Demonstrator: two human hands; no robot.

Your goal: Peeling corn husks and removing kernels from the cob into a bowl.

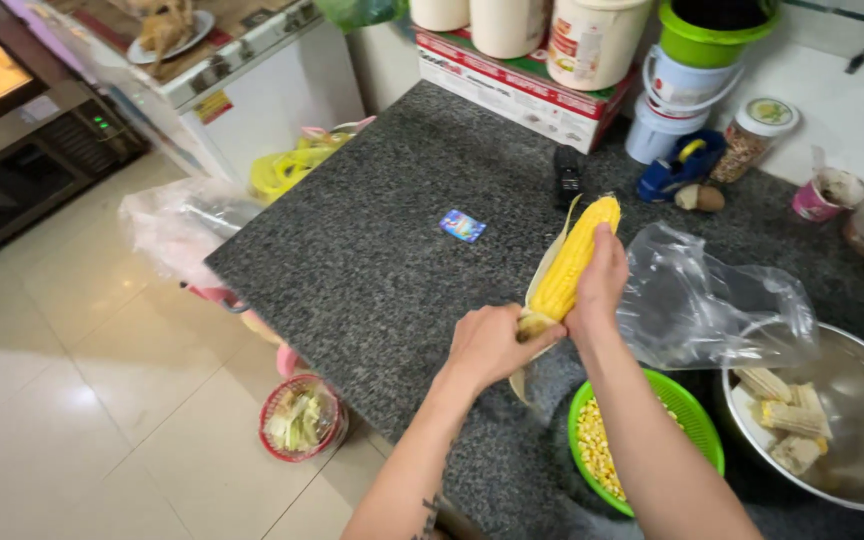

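Both hands, left hand (487, 345) and right hand (600, 285), clamp the corn cob (574, 258) over the worktop (372, 270); loose kernels could scatter past the green colander (697, 420).

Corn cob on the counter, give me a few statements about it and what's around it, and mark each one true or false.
1. Both hands grip the corn cob: the left hand at its base, the right hand along its side. True.
2. The green basket holds loose yellow kernels. True.
3. The metal bowl is full of water. False: it holds stripped cob pieces.
4. The clear plastic bag lies on the floor. False: it lies on the granite counter, beside the metal bowl.
5. A red basket stands on the floor. True.
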